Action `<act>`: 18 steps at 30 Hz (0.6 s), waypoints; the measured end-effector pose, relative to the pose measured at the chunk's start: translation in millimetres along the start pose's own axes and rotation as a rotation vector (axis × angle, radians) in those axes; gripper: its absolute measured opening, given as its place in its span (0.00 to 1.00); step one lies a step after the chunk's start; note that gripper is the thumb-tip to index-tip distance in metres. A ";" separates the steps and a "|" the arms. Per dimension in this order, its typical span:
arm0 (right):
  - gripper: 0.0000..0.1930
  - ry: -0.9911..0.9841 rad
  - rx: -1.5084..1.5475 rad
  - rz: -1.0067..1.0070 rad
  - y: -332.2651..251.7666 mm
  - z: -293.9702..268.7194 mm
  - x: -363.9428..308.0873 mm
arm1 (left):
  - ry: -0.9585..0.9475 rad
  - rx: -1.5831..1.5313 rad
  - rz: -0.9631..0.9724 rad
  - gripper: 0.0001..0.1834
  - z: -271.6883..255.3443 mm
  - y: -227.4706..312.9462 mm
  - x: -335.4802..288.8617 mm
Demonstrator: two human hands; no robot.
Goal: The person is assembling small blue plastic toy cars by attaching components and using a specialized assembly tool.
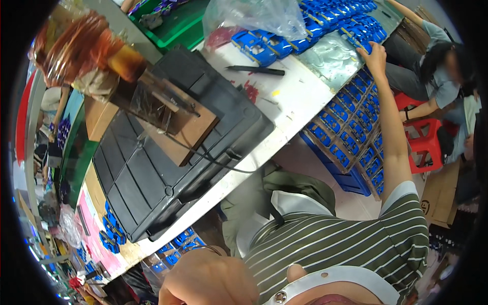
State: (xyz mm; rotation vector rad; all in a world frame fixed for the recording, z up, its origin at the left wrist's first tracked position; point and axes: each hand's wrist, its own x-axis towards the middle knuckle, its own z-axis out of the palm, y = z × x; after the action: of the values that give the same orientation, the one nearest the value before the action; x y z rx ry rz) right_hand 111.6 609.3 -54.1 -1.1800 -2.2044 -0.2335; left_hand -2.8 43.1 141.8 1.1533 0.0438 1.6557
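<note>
My right hand (pixel 375 57) reaches out to the far right edge of the table. Its fingers are closed on a blue plastic toy-car body (pixel 362 46) at the edge of a pile. More blue toy-car bodies (pixel 259 47) lie in rows along the back of the table, partly under a clear plastic bag (pixel 254 18). Close to the camera at the lower left is my left hand (pixel 208 279), raised near my collar, with a thin band at the wrist. Its fingers are mostly hidden or cut off by the lower edge, so its grip does not show.
A black plastic lid or crate (pixel 152 162) covers much of the white table (pixel 295 114), with a wooden-based fixture (pixel 188 134) and cable on it. A black pen (pixel 254 70) lies behind. Trays of blue bodies (pixel 345 122) stand below. Another person sits near a red stool (pixel 426 145).
</note>
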 end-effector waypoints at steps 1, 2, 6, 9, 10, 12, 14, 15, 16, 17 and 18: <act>0.34 -0.002 -0.010 0.007 4.0 1.1 2.9 | -0.030 -0.004 -0.036 0.15 -1.6 1.9 -2.6; 0.34 -0.026 0.001 0.073 8.2 2.8 1.8 | -0.024 0.019 -0.001 0.14 -1.4 0.1 -4.6; 0.34 -0.046 -0.013 0.091 1.6 -2.8 1.4 | -0.219 0.198 0.047 0.21 -2.6 -6.6 -15.3; 0.32 -0.091 0.106 0.093 -16.2 -16.7 0.9 | -0.389 0.417 -0.143 0.24 -2.0 -4.7 -24.9; 0.32 -0.062 0.132 0.063 -21.2 -27.9 -7.5 | -0.057 0.761 -0.220 0.15 10.8 -5.1 -43.8; 0.30 0.027 0.147 -0.005 -27.5 -78.5 -32.0 | 0.043 0.920 -0.352 0.12 -20.5 -29.5 -56.4; 0.25 -0.084 0.452 -0.035 -71.7 -126.4 -55.9 | 0.392 1.361 -0.423 0.18 -19.8 -53.3 -39.0; 0.24 -0.214 0.589 -0.061 -92.5 -153.7 -69.1 | 0.383 1.585 -0.389 0.27 -29.0 -65.1 -34.9; 0.24 -0.337 0.718 -0.081 -109.9 -181.7 -82.2 | 0.366 1.713 -0.376 0.34 -38.4 -76.4 -32.5; 0.24 -0.425 0.723 -0.251 -126.7 -208.3 -91.9 | 0.381 1.754 -0.344 0.36 -43.9 -82.7 -25.1; 0.25 -0.508 0.721 -0.414 -141.6 -230.3 -100.8 | 0.384 1.791 -0.311 0.38 -49.6 -87.9 -17.0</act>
State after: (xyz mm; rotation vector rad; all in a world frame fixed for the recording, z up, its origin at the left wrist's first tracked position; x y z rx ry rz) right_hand 140.4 359.1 86.6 -0.3980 -2.5965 0.7189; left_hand 25.8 92.5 56.7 1.7920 2.1518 1.2603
